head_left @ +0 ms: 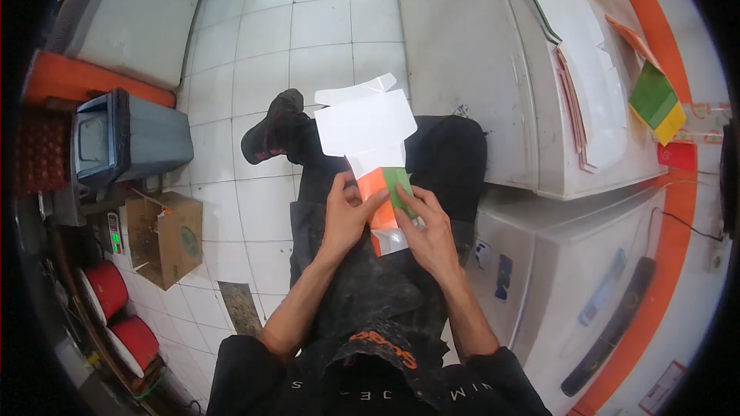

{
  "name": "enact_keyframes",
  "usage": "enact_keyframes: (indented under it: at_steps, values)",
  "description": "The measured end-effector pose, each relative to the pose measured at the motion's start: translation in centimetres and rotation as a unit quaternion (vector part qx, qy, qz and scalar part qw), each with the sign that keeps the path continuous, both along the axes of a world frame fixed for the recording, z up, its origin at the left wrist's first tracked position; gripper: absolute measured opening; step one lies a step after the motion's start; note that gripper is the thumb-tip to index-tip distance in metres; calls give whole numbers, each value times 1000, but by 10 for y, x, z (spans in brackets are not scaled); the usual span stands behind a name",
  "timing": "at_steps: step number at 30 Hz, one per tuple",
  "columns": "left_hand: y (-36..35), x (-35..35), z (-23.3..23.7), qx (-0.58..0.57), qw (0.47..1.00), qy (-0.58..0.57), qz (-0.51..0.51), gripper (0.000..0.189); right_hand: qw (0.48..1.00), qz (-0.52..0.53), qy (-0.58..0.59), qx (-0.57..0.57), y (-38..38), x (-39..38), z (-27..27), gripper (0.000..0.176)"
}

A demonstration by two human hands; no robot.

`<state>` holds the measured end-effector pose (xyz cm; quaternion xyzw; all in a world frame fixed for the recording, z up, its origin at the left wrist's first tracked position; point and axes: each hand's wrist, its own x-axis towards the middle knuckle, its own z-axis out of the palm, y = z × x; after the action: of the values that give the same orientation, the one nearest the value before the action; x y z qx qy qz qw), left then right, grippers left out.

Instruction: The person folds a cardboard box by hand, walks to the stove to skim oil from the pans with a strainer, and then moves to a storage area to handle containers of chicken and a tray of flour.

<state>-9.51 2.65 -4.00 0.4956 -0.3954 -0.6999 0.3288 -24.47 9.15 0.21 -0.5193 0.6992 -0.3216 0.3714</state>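
Note:
Above my lap is a partly folded paperboard carton (pixel 364 128), white inside with orange and green outer panels. Its wide white flaps spread open away from me, while the coloured part nearer my body is folded into a narrow box shape. My left hand (pixel 347 213) grips the orange side, thumb lying across the panel. On the green side, my right hand (pixel 425 225) holds the carton with its fingers bent over the edge. The near end shows white flaps beside an orange edge; the undersides of both hands are hidden.
Flat white carton sheets (pixel 593 69) lie on a white cabinet (pixel 470 62) at the right, near a green and yellow carton (pixel 655 96). To the left stand a blue-grey bin (pixel 154 139), a cardboard box (pixel 183 240) and red-topped containers (pixel 104 286). Tiled floor (pixel 320 23) stretches ahead.

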Motion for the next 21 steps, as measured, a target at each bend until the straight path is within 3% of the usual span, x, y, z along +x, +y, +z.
enact_keyframes:
  at_steps: [1,3,5,10,12,16,18,19,20,21]
  values:
    - [0,0,-4,1,1000,1,2,48,1000,2,1,1,0,0,-1,43]
    - [-4,-1,-7,44,999,-27,12,49,975,-146,-168,0,-1,1,-3,55]
    - [-6,0,-1,77,996,-1,41,50,938,-199,-283,3,2,-5,4,62]
    - [-7,2,8,125,990,30,55,49,950,-194,-244,0,21,-8,-14,52]
    - [-11,3,16,163,985,35,40,47,967,-206,-148,31,25,-8,-17,43]
    - [-5,5,11,104,995,0,1,43,971,-219,-86,50,23,-10,-11,38]
    - [-2,5,0,-25,1000,-7,0,53,965,-216,-148,-3,22,-1,-6,45]
    - [-2,4,0,-25,1000,-6,0,53,953,-210,-211,-56,21,5,-4,52]
    - [-2,1,1,-26,999,7,18,58,953,-210,-211,-56,21,10,0,52]
    - [-2,-1,3,-28,999,20,36,64,972,-143,-155,-103,22,14,5,62]
